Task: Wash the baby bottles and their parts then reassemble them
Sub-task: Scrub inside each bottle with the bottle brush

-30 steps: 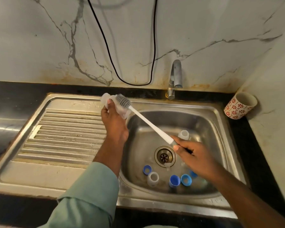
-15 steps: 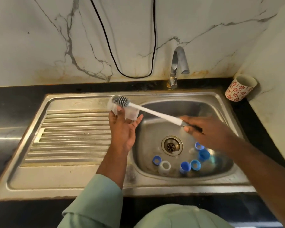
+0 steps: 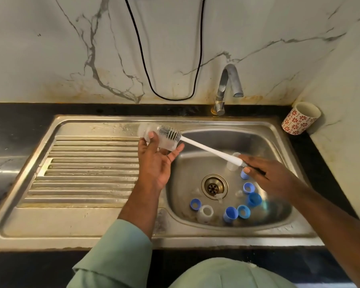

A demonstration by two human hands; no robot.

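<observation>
While left hand (image 3: pixel 156 163) cradles bottle (image 3: pixel 152 136), right hand (image 3: pixel 264 175) angles brush (image 3: pixel 170 134).

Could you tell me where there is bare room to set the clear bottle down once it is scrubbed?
The ribbed drainboard left of the left hand is bare, as is the flat strip along the sink's front rim. The basin floor is crowded near the drain with blue caps and clear parts.

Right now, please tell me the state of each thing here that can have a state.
Left hand: holding the clear bottle.
Clear bottle: uncapped, lying sideways.
Brush: bristles against the bottle.
Right hand: gripping the brush handle.
Tap: no water running.
Blue caps: loose in basin.
Patterned cup: tilted against wall.
</observation>
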